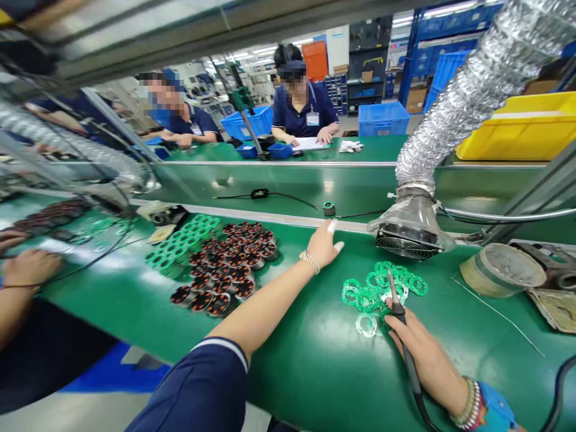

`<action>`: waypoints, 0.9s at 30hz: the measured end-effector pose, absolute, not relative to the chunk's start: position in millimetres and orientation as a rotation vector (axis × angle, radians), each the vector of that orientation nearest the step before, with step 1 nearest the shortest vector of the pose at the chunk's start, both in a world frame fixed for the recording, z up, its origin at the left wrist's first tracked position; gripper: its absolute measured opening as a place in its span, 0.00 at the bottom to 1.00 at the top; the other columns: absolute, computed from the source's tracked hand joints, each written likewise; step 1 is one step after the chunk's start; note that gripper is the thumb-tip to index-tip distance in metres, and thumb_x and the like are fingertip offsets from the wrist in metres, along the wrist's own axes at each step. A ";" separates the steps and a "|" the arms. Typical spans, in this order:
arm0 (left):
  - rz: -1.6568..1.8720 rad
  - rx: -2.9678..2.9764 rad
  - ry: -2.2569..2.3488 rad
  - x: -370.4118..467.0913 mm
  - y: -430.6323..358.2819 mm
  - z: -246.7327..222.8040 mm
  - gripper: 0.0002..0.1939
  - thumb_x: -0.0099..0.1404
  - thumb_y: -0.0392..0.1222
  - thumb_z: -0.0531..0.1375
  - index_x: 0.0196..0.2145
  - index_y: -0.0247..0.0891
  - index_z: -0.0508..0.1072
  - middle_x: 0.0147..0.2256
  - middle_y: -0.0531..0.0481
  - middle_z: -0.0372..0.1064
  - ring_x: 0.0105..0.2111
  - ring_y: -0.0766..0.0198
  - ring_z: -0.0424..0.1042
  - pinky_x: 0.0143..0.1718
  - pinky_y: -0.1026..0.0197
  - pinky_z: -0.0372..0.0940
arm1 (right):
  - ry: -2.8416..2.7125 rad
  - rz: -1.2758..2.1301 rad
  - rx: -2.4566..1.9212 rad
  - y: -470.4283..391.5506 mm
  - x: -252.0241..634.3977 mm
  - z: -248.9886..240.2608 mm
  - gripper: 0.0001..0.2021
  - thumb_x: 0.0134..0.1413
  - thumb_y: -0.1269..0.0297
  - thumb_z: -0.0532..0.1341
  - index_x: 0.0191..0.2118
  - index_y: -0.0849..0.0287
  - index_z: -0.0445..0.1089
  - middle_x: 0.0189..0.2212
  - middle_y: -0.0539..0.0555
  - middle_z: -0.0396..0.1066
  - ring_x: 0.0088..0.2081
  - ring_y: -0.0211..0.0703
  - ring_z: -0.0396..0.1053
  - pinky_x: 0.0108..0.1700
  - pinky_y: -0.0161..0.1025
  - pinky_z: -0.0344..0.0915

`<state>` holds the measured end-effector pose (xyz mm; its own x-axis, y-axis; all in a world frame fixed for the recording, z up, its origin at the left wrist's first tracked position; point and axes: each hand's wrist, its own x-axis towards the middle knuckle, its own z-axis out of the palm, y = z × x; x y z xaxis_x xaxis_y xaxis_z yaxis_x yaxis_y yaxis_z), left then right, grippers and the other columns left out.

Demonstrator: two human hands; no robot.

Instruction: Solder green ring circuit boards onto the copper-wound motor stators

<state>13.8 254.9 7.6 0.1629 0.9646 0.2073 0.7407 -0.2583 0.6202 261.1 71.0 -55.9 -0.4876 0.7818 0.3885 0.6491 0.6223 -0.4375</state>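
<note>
My left hand (pixel 322 247) reaches forward to the far edge of the green bench. White covers are on its thumb and a fingertip, which are apart with nothing between them. Just beyond them, a single wound motor stator with a green ring on top (pixel 329 208) sits on the strip behind the bench. In my right hand (pixel 420 343) is a soldering iron (pixel 398 310), its tip pointing away from me. Under the iron lies a loose pile of green ring-shaped circuit boards (pixel 366 297). Left of my left arm stand rows of copper-wound stators (pixel 234 261).
A fume fan (pixel 407 240) hangs on a silver duct (pixel 450 102). At right are a round tub (pixel 501 270) and a thin solder wire (pixel 499 318). Green board panels (pixel 182 243) lie behind the stators. Co-workers sit opposite; another person's hand (pixel 31 267) is at left.
</note>
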 end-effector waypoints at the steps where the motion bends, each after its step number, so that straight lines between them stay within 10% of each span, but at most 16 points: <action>1: 0.782 2.144 1.598 7.4 229.1 8.7 0.31 0.53 0.37 0.63 0.54 0.35 0.60 0.57 0.39 0.56 0.57 0.51 0.56 0.58 0.56 0.50 | -2.299 0.293 -1.095 71.4 261.9 -56.8 0.23 0.57 0.74 0.52 0.58 0.55 0.54 0.59 0.61 0.53 0.58 0.55 0.54 0.55 0.55 0.61; 16: 0.393 2.241 2.470 -142.6 98.2 -5.6 0.12 0.59 0.43 0.56 0.39 0.36 0.71 0.54 0.39 0.60 0.58 0.44 0.50 0.55 0.42 0.50 | -2.338 0.218 -1.060 4.7 247.2 -28.6 0.16 0.59 0.68 0.54 0.53 0.60 0.59 0.52 0.65 0.62 0.51 0.53 0.65 0.48 0.51 0.68; 27: 0.539 2.207 1.074 -52.7 33.0 5.0 0.11 0.63 0.42 0.54 0.43 0.42 0.71 0.58 0.45 0.55 0.55 0.57 0.59 0.56 0.52 0.56 | -2.209 0.468 -1.065 -4.2 238.5 -26.9 0.19 0.58 0.73 0.53 0.55 0.57 0.56 0.55 0.62 0.59 0.53 0.47 0.64 0.52 0.46 0.65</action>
<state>-52.7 33.0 5.0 0.5864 0.8050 0.0895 0.5527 -0.4785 0.6824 238.5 -4.2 -26.9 -0.4718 0.7918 0.3879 0.5667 0.6094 -0.5545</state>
